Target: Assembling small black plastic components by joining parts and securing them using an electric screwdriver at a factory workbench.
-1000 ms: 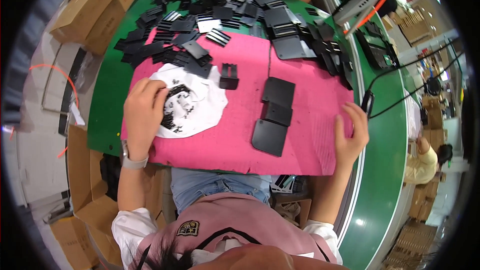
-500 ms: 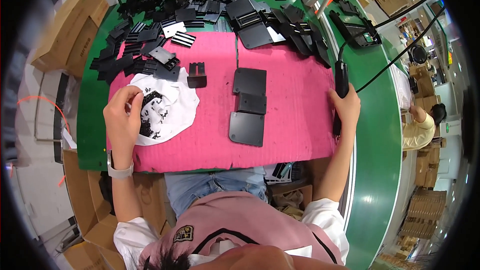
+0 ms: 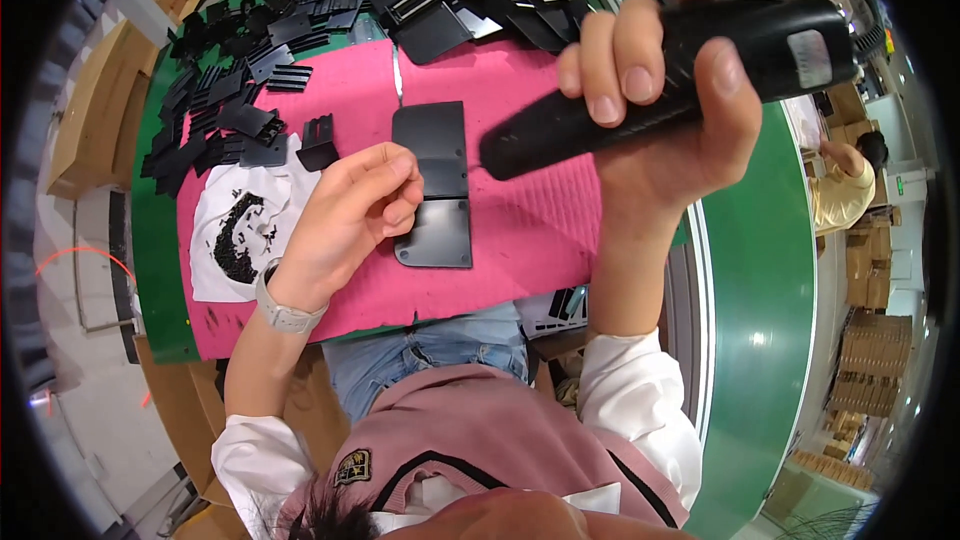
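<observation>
My right hand (image 3: pixel 650 90) grips a thick black corded electric screwdriver (image 3: pixel 590 125), raised above the mat and slanting down to the left. Its narrow end hangs over the mat, just right of two flat black plates (image 3: pixel 430 135) laid end to end. Against the left side of these plates is my left hand (image 3: pixel 355 200), thumb and fingertips pinched together; anything between them is too small to make out. Left of it, a white cloth (image 3: pixel 215 285) carries a heap of tiny black screws (image 3: pixel 235 250). A small black bracket (image 3: pixel 318 145) stands beyond the left hand.
Pink corrugated sheet (image 3: pixel 520 230) covers the green table (image 3: pixel 750 340). Piles of black plates and slotted brackets (image 3: pixel 290 25) lie along its far side. The tool's cord (image 3: pixel 872 40) runs off at right. A cardboard box (image 3: pixel 105 120) sits left; another person (image 3: pixel 840 180) is far right.
The right hand has lifted the screwdriver from the mat's right edge and brought it leftward. My left hand has left the screws on the cloth for the plates. The whole view has shifted.
</observation>
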The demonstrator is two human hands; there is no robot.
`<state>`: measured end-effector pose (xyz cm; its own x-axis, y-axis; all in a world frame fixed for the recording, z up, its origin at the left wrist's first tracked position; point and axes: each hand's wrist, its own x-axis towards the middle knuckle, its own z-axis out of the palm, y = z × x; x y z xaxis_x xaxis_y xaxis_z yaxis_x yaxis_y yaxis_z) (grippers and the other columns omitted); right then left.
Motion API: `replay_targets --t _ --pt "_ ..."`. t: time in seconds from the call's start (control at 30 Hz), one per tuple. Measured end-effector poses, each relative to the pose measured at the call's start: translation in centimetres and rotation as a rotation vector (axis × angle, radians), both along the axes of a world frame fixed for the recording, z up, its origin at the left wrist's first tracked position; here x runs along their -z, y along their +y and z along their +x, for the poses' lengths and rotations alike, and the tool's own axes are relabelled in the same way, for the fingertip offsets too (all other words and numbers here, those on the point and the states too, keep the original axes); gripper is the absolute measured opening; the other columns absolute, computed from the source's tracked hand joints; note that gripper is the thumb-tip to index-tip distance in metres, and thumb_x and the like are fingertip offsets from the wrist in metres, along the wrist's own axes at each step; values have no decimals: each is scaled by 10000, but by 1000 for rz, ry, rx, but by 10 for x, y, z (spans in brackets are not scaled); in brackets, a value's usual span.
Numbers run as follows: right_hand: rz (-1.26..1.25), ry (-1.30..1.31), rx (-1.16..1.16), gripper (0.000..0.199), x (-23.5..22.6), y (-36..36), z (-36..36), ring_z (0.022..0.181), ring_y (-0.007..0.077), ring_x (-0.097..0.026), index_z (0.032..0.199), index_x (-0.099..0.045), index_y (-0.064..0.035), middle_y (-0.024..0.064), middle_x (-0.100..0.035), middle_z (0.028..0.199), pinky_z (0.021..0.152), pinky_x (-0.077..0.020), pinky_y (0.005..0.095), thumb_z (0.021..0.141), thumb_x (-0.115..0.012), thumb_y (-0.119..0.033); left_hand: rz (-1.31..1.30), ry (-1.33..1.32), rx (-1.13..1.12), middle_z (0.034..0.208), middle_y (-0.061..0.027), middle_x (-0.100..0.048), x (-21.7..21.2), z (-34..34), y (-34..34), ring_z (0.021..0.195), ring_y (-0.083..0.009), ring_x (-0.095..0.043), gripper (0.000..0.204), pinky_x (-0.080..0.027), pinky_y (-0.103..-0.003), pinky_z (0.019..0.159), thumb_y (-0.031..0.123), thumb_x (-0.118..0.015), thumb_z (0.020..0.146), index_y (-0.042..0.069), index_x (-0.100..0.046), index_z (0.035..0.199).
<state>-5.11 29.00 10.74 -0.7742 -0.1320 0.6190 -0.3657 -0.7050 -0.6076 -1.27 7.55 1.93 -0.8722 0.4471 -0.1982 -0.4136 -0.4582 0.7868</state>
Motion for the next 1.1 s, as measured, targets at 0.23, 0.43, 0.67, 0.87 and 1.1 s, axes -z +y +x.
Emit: replay_targets --t 0.23,0.43,0.67,0.87,1.1 --pt "61 194 -62 215 23 -2 -9 542 164 -492 864 -457 -56 46 -495 653 581 -416 313 899 -458 -269 12 73 -40 784 -41 -568 6 0 9 587 -62 -401 128 -338 -216 530 150 -558 928 22 -545 926" --pt "51 65 -35 427 29 -3 2 571 156 -493 1265 -436 -111 23 -518 712 663 -426 352 930 -404 -373 26 68 -68 829 -68 -613 13 -1 10 587 -70 -420 152 -348 -216 538 97 -601 894 13 -563 1015" --pt "-22 111 -87 419 30 -11 1 560 152 -480 1244 -437 -120 20 -501 699 656 -421 349 918 -426 -384 36 10 -94 831 -56 -601 17 -2 7 602 -70 -431 141 -355 -210 550 107 -590 904 14 -569 1008" --pt "-6 224 -211 411 46 -12 -18 565 154 -481 1233 -442 -116 22 -500 701 655 -419 349 917 -432 -379 -12 67 -121 829 -56 -598 22 -1 2 601 -64 -427 135 -350 -202 547 130 -588 910 18 -574 984" --pt "-62 171 -176 396 45 -22 -9 561 152 -481 1215 -448 -114 23 -497 691 655 -418 346 916 -439 -373 88 13 -115 790 -56 -605 24 3 -4 569 -58 -423 138 -326 -193 509 139 -596 906 20 -580 974"
